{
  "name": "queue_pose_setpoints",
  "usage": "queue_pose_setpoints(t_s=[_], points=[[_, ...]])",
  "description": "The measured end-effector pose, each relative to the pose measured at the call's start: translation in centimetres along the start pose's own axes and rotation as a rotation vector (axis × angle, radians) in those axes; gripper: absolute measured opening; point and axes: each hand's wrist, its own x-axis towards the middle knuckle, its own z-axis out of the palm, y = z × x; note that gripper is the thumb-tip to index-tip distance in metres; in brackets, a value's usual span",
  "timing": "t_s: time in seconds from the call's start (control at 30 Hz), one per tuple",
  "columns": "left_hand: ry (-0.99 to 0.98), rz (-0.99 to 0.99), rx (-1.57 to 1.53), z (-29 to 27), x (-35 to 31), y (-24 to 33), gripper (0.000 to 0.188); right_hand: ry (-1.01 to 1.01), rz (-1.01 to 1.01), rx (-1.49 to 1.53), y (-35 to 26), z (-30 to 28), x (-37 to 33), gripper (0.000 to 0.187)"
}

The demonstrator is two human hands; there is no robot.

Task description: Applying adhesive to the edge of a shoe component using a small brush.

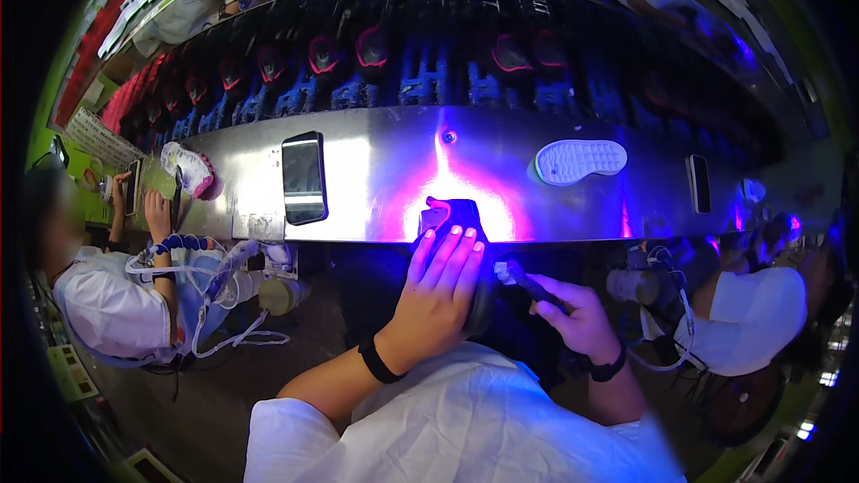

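Note:
My left hand (437, 291) lies over a dark shoe upper (463, 213) at the near edge of the metal table, holding it with fingers extended together. My left thumb is hidden. A red-pink trim shows on the upper, and part of the dark shoe continues below my fingers, in shadow. Close by on the right, my right hand (577, 317) is closed round the black handle of a brush (534, 286). Its pale head points left toward the shoe, a small gap away. Bright violet light falls on the table around the upper.
On the metal table (376, 148) lie a dark phone (304, 179), a white sole (582, 162) and another phone (700, 184). Behind, a rack (420, 80) carries several dark shoes with pink edges. Co-workers sit at left (116, 304) and right (756, 317), with white tubing beside them.

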Motion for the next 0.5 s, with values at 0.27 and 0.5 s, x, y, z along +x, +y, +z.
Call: queue_pose_setpoints(t_s=[0.27, 0.5], points=[[0.075, -0.053, 0.066, 1.6, 3.1, 4.3, 0.069, 0.033, 0.02, 0.128, 0.4, -2.1, -3.5, 0.048], [0.075, -0.064, 0.085, 2.1, 6.9, 5.2, 0.068, 0.089, 0.136, 0.355, 1.7, -2.4, -5.7, 0.049]])
